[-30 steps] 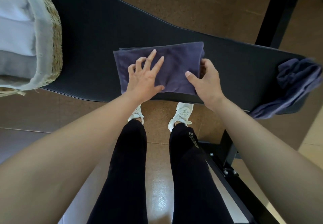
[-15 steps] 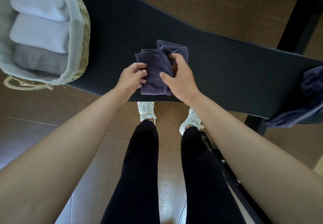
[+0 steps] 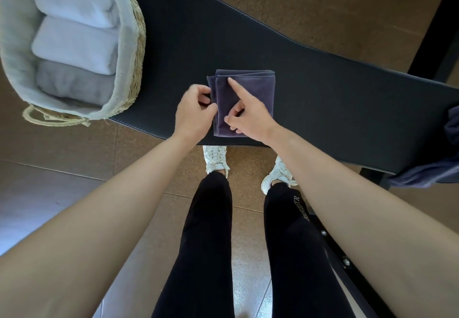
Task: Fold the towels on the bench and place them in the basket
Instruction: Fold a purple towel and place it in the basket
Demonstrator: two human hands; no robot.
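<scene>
- Head view: a dark purple folded towel [image 3: 248,94] is lying flat on the black padded bench [image 3: 335,89], close to its near edge and about midway along the part in view.
- The left hand [image 3: 192,111] is pinching the towel's left edge, with its fingers curled in and its thumb closing on the cloth.
- The right hand [image 3: 253,119] is resting on the near half of the towel, with its index finger [image 3: 234,86] stretching straight out and pressing down near the far left corner. Its other fingers are curling against the cloth, and I cannot tell whether they are gripping a layer.
- A woven basket [image 3: 136,52] with a pale liner is sitting on the left end of the bench, well apart from the hands.
- Two white towels [image 3: 74,42] and a grey towel [image 3: 72,81] are lying rolled side by side inside it.
- A loose towel [image 3: 427,173] of the same purple is hanging crumpled over the bench's right end.
- The person's white shoes [image 3: 216,158] are standing on the brown floor [image 3: 74,149], just under the near edge.
</scene>
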